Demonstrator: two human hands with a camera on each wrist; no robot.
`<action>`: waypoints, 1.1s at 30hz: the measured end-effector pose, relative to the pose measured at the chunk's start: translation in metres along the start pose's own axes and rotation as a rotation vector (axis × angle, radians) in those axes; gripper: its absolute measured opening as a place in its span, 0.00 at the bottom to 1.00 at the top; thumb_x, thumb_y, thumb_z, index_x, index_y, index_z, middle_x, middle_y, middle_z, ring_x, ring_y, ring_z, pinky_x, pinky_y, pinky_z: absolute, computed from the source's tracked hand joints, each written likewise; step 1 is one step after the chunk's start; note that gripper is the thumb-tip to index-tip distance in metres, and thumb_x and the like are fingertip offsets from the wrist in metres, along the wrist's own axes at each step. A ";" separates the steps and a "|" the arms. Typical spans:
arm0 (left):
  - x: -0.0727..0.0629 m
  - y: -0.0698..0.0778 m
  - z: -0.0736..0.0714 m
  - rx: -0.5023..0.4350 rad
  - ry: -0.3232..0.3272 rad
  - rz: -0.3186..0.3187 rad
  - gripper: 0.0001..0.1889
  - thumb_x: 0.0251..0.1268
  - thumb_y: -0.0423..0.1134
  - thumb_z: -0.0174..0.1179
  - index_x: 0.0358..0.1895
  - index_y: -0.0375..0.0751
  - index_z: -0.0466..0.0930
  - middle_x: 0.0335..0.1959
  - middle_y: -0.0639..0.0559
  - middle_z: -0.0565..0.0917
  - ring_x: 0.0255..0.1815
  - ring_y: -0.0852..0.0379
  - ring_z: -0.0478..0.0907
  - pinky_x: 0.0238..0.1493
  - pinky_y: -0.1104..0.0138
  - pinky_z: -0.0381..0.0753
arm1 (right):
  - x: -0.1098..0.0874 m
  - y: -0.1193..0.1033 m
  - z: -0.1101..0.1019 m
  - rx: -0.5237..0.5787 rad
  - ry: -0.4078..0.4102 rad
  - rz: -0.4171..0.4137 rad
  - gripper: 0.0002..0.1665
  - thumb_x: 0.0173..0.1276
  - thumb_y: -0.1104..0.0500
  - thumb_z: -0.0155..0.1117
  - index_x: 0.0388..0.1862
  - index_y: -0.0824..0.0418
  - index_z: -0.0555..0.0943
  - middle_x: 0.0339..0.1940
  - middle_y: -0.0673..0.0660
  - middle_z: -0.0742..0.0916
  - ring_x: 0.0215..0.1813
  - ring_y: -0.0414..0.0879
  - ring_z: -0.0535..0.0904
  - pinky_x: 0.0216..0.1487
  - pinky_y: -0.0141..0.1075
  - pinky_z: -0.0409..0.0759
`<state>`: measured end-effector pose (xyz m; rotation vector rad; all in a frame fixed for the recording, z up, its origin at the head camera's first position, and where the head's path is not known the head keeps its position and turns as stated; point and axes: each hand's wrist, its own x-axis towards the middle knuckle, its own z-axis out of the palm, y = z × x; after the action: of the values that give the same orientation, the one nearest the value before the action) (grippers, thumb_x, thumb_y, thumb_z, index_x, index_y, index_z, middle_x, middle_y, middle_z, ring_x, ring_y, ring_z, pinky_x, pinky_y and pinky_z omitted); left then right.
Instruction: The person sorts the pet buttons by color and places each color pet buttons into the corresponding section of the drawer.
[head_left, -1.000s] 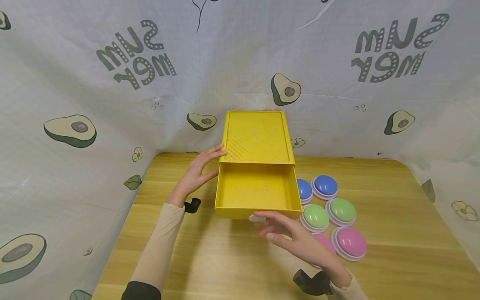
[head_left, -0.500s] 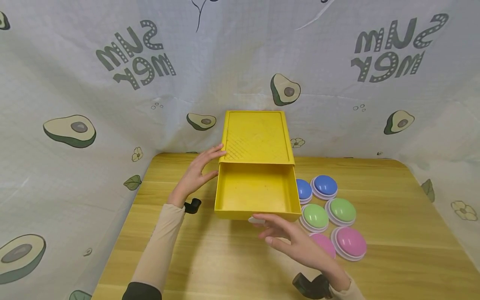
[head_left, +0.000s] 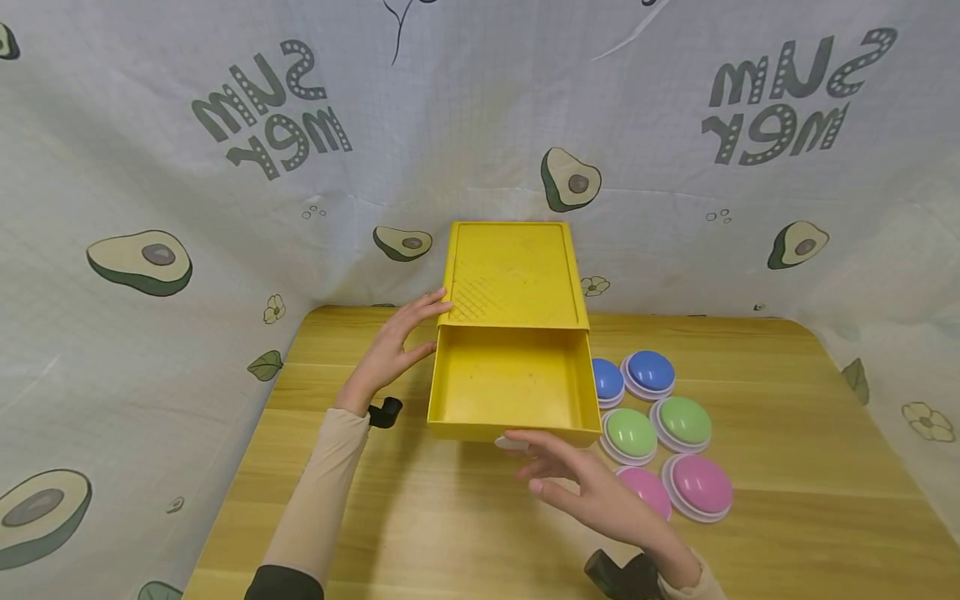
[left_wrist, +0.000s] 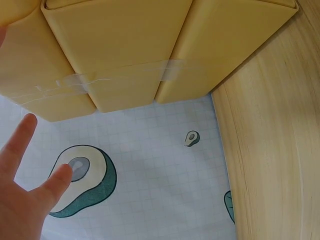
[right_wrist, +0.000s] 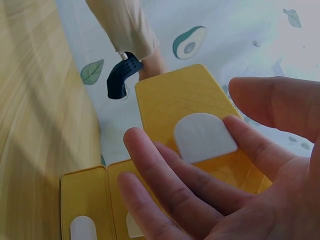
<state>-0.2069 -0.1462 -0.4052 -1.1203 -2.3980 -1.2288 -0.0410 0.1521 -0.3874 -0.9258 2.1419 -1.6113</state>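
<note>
A yellow drawer cabinet (head_left: 517, 271) stands against the printed sheet, its top drawer (head_left: 516, 393) pulled partway out with nothing inside. My left hand (head_left: 386, 354) rests with spread fingers on the cabinet's left side and top edge; the left wrist view shows its fingers (left_wrist: 20, 142) beside the yellow wall, which carries clear tape. At the drawer's front my right hand (head_left: 596, 487) holds the white drawer handle (right_wrist: 204, 137). Its index and middle fingers lie at either side of the handle, while the thumb (right_wrist: 270, 102) stays apart from it.
Several dome-topped round buttons on white bases, blue (head_left: 651, 371), green (head_left: 685, 421) and pink (head_left: 702, 485), sit on the wooden table (head_left: 795, 467) right of the drawer. Lower drawers with white handles (right_wrist: 83, 229) show in the right wrist view. An avocado-printed sheet (head_left: 480, 125) surrounds the table.
The drawer has slid slightly further out toward me, its handle moving along with my right hand. My left hand has kept its place on the cabinet.
</note>
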 end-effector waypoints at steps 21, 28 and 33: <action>0.000 0.000 0.000 0.003 -0.002 -0.003 0.32 0.59 0.25 0.64 0.68 0.45 0.68 0.74 0.53 0.60 0.73 0.53 0.54 0.71 0.51 0.53 | -0.036 -0.008 -0.033 0.050 0.148 -0.085 0.31 0.69 0.78 0.48 0.70 0.68 0.62 0.53 0.59 0.83 0.54 0.50 0.80 0.54 0.35 0.78; 0.000 -0.001 0.000 -0.001 -0.007 -0.005 0.32 0.60 0.26 0.63 0.68 0.46 0.68 0.73 0.48 0.61 0.73 0.54 0.53 0.71 0.52 0.53 | -0.055 -0.003 -0.049 0.069 0.315 -0.149 0.32 0.64 0.83 0.47 0.68 0.73 0.63 0.51 0.62 0.83 0.53 0.46 0.80 0.54 0.31 0.77; 0.000 -0.002 0.000 -0.006 -0.006 -0.002 0.31 0.61 0.26 0.63 0.68 0.45 0.67 0.72 0.43 0.61 0.73 0.53 0.54 0.71 0.50 0.52 | -0.067 -0.002 -0.057 0.038 0.417 -0.102 0.30 0.64 0.82 0.50 0.66 0.77 0.63 0.52 0.57 0.83 0.55 0.43 0.78 0.56 0.29 0.75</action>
<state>-0.2078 -0.1471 -0.4064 -1.1249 -2.4022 -1.2361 -0.0238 0.2376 -0.3766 -0.7488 2.3477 -2.0383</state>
